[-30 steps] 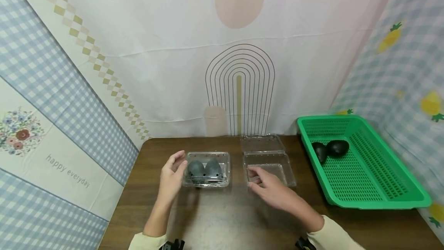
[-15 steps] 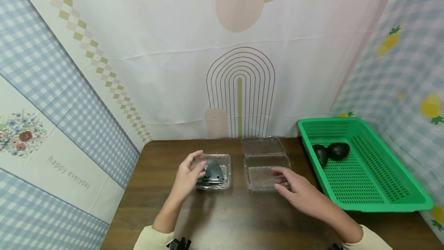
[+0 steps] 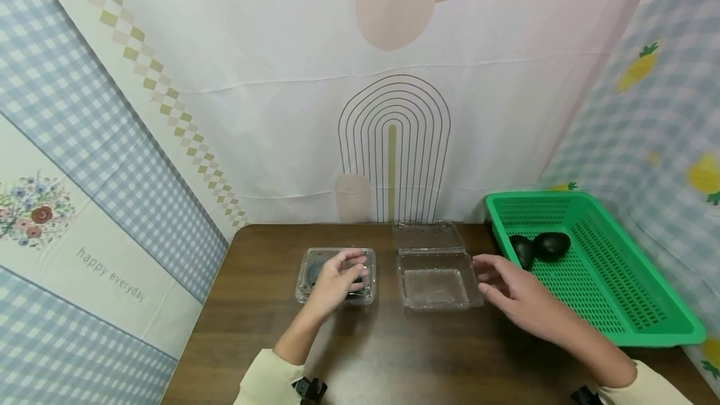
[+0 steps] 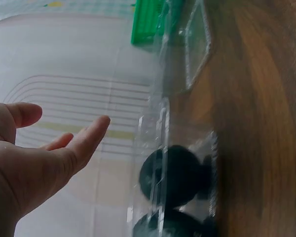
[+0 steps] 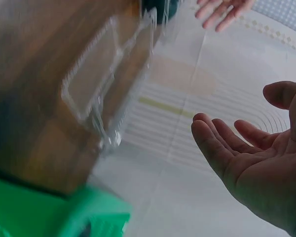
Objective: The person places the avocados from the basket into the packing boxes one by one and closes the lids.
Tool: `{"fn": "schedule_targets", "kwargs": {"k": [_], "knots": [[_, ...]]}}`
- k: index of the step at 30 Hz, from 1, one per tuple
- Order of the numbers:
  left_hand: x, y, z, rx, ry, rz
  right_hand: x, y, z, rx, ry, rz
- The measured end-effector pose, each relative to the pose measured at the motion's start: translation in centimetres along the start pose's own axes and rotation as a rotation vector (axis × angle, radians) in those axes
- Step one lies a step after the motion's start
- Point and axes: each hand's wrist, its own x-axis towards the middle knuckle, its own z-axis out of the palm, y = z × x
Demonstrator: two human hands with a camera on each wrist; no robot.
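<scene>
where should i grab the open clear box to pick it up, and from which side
Take the open clamshell box by the two short side walls of its tray, coming from above. The tray is shallow, empty and thin-walled, so a pinch across it probably holds. Its lid lies flat behind it, so the back edge is awkward. The right hand hovers open by the right wall.

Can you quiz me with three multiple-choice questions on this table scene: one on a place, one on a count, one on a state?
1. Where are the loose dark avocados?
A. in the green basket
B. on the bare table
C. in the open clear box

2. How many clear boxes stand on the table?
A. one
B. two
C. four

3. The open clear box is:
A. full
B. empty
C. upside down

Answers: 1 A, they lie at the basket's far end. 2 B, the closed clear box under the left hand and the open one beside it. 3 B, only its bare bottom shows.
</scene>
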Motion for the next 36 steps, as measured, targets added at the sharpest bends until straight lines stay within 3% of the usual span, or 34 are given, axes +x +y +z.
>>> {"fn": "schedule_targets", "kwargs": {"k": [8,13,19,27,36], "knots": [[0.9,-0.8,1.5,0.007,-0.051,-0.045,-0.1,1.0,-3.5,-0.062,0.016,-0.006],[1.5,-1.1,2.4,0.067,-0.071,-0.046,0.4,2.4,-4.8,-0.086,0.032,-0.014],[1.9,-2.0,3.8,0.182,-0.097,-0.043,0.7,4.6,-6.4,-0.078,-0.003,0.032],[2.2,-2.3,5.4,0.384,-0.057,-0.028,1.9,7.9,-7.7,-0.048,-0.050,0.114],[2.4,-2.6,6.6,0.533,-0.097,-0.058,3.1,11.7,-9.1,-0.051,-0.071,0.188]]}}
